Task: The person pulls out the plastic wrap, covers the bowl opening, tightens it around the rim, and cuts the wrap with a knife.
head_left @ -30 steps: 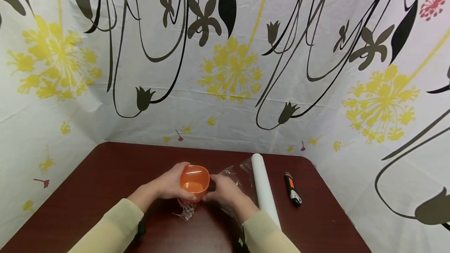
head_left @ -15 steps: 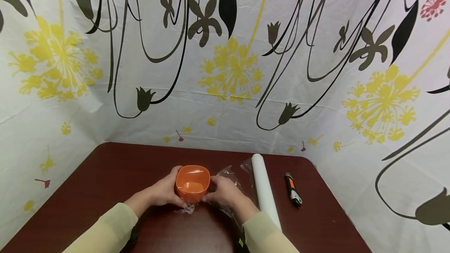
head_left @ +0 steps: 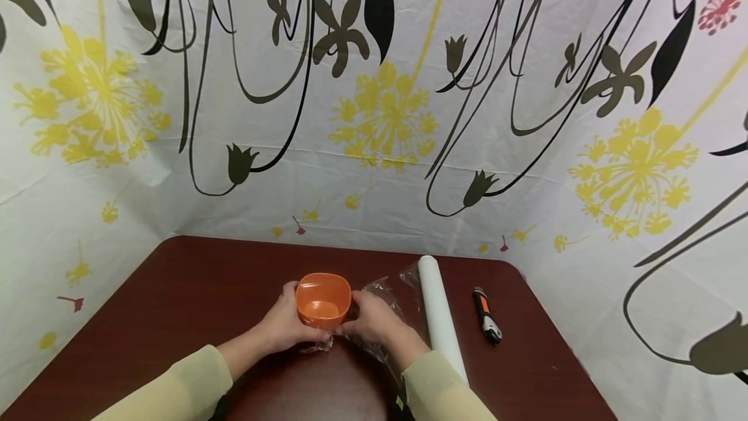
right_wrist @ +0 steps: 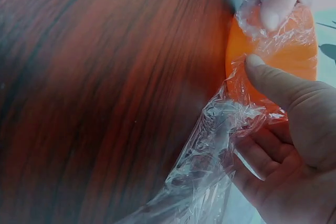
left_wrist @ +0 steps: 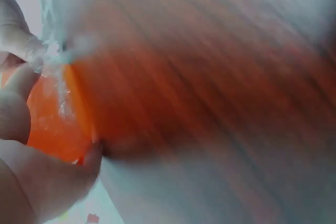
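An orange bowl (head_left: pixel 323 299) with rounded-square sides sits between both hands, its open top facing up. Clear plastic film clings in wrinkles to its outer side, as the right wrist view shows. My left hand (head_left: pixel 283 325) grips the bowl's left side, thumb across the near side by a bunched bit of film (head_left: pixel 318 345). On the right, my right hand (head_left: pixel 376 320) holds the bowl, thumb (right_wrist: pixel 273 80) pressing the film-covered side and fingers curled beneath. From there a crumpled length of film (right_wrist: pixel 205 140) trails away. In the left wrist view, fingers cover part of the orange wall (left_wrist: pixel 50 114).
A long white roll (head_left: pixel 439 314) lies right of my right hand, with loose clear film (head_left: pixel 382 288) beside it. Farther right is a black, orange and grey utility knife (head_left: pixel 486 317). The dark red table (head_left: pixel 234 271) meets a flower-printed sheet (head_left: pixel 374 200) behind.
My left hand slid back to the left, then took hold again with its thumb along the bowl's near side. The bowl has shifted slightly; the right hand stays nearly in place.
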The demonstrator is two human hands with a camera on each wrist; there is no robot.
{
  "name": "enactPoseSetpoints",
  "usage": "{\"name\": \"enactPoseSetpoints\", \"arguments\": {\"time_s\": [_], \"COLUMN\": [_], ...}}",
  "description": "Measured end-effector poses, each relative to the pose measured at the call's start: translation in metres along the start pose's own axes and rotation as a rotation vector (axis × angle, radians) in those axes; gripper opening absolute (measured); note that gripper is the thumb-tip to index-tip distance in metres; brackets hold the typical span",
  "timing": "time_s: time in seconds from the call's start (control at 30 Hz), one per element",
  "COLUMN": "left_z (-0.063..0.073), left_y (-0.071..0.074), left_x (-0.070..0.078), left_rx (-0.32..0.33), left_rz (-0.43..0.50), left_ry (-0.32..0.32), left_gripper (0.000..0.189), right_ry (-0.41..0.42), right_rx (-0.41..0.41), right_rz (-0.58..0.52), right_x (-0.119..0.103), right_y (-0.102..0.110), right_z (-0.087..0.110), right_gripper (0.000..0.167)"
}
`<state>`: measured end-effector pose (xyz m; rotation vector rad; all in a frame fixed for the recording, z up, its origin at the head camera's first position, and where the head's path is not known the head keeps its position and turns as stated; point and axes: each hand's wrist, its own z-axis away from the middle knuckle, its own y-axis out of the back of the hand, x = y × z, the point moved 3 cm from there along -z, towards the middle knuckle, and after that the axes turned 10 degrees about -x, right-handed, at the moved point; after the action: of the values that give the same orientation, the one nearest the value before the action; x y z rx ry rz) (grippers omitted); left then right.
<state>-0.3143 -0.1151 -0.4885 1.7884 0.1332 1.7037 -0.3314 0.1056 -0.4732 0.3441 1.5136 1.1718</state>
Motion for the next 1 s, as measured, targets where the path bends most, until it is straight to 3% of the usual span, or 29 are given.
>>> {"name": "enactPoseSetpoints", "arguments": {"time_s": [0.17,0.27,0.43,0.6,0.73,0.83,0.9,1.0], "left_z": [0.007,0.005,-0.007,-0.021,-0.024,-0.024,-0.024,-0.025], "left_y": [0.016,0.025,0.032,0.028,0.023,0.02,0.019,0.019], "left_x": [0.004,0.005,0.012,0.02,0.021,0.022,0.023,0.024], "left_rx": [-0.188,-0.243,-0.237,-0.191,-0.149,-0.133,-0.125,-0.116], "left_rz": [0.019,-0.014,-0.112,-0.2,-0.216,-0.216,-0.211,-0.198], "left_ry": [-0.04,-0.041,-0.065,-0.107,-0.097,-0.094,-0.09,-0.082], "left_gripper": [0.13,0.133,0.141,0.124,0.119,0.119,0.119,0.119], "right_ry": [0.0,-0.009,-0.001,-0.002,-0.045,-0.089,-0.129,-0.172], "right_rx": [-0.005,-0.013,-0.022,0.002,0.028,0.071,0.107,0.123], "right_rz": [-0.008,-0.011,-0.008,0.042,0.113,0.091,0.057,0.056], "right_x": [0.002,0.003,0.005,0.007,0.011,0.012,0.011,0.008], "right_y": [0.001,0.002,0.002,0.002,0.004,0.013,0.021,0.032], "right_z": [0.0,0.0,-0.001,0.002,0.01,0.022,0.032,0.048], "right_gripper": [0.059,0.061,0.062,0.063,0.085,0.103,0.099,0.075]}}
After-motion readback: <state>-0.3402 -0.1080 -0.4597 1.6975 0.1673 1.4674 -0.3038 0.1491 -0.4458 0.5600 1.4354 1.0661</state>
